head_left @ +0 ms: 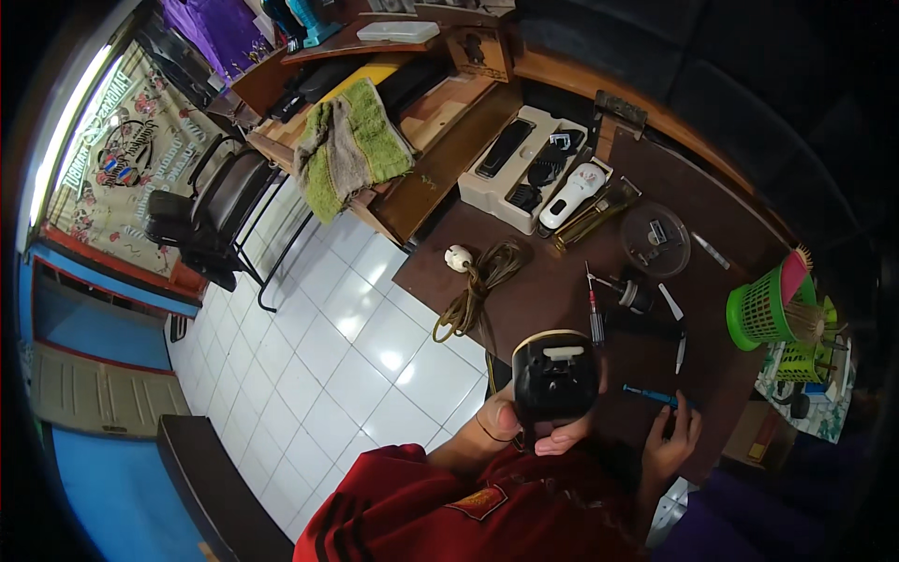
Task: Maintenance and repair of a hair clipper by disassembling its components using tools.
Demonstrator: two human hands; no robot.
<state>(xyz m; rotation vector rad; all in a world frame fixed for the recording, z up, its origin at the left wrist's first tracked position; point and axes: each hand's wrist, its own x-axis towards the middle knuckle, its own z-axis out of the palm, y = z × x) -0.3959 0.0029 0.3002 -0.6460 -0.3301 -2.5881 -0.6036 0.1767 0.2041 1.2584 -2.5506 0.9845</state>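
Note:
My left hand (506, 419) is wrapped round a black hair clipper (554, 379), held up with its end toward me. A pale bar shows in the clipper's opened end. Low over the table's front part, my right hand (671, 438) has its thumb and forefinger at the end of a slim blue screwdriver (646, 394). The tool's other end points left. Farther back lie a red-handled screwdriver (594, 314) and a dark clipper part (635, 296). A white slim tool (681, 354) is right of them, and a clear round dish (655, 245) holds small metal parts.
A clipper case (506, 192), a white clipper (573, 196) and a gold clipper (599, 214) stand at the back of the brown table (552, 272). A coiled cord (479, 286) lies by its left edge. Green baskets (757, 314) are right; a green towel (351, 150) hangs far left.

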